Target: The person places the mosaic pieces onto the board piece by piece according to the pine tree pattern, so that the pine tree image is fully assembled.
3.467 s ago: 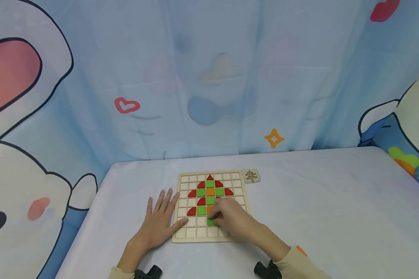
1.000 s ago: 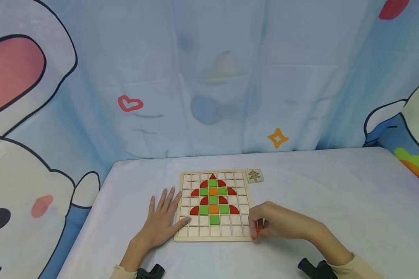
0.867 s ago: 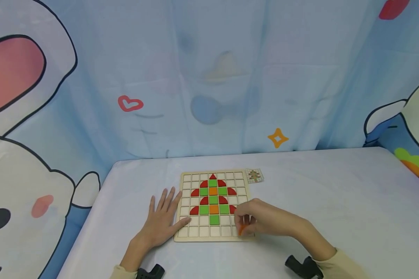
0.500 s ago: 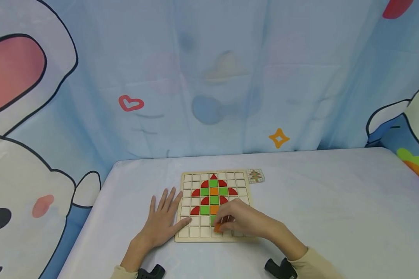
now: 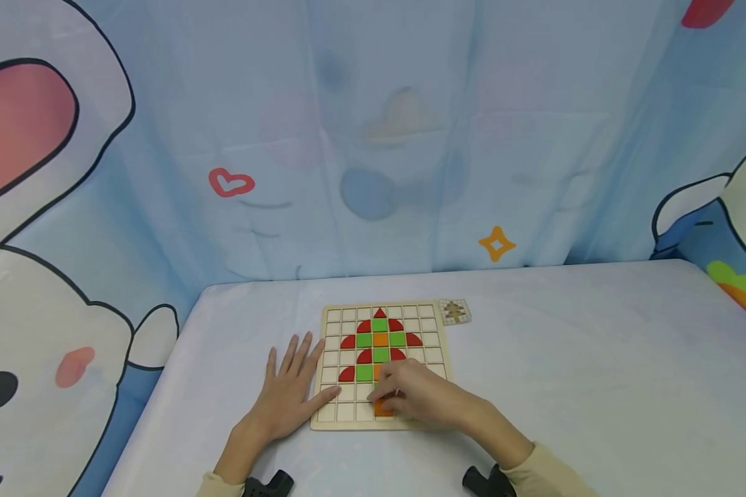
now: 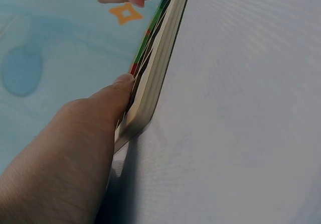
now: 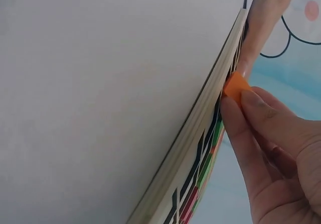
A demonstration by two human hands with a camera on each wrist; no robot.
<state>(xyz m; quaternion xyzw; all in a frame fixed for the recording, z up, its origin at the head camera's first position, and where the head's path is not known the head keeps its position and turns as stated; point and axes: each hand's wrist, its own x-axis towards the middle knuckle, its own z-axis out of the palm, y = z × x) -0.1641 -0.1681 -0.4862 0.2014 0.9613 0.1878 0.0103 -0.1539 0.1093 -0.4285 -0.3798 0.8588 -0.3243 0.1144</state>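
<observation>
A wooden grid board (image 5: pixel 326 413) lies on the table, with red, green and orange tiles forming a tree shape in its cells. My right hand (image 5: pixel 421 395) pinches an orange square tile (image 5: pixel 383 409) at the bottom row, just below the trunk's green tile. In the right wrist view, thumb and fingers hold this orange tile (image 7: pixel 234 86) tilted at the board's near edge. My left hand (image 5: pixel 282 407) lies spread at the board's left side, its thumb over the edge cells. The left wrist view has that thumb (image 6: pixel 118 86) on the board's corner. Right fingers hide some lower-right tiles.
A small pattern card (image 5: pixel 454 312) with a tree picture lies by the board's top right corner. White cloth covers the table (image 5: pixel 597 359), and a blue printed curtain (image 5: pixel 410 172) hangs behind. Black wrist devices (image 5: pixel 269 484) sit at both wrists.
My right hand first left the board, then came back from its right edge with an orange tile, moving left to the bottom row. The left hand has stayed in place.
</observation>
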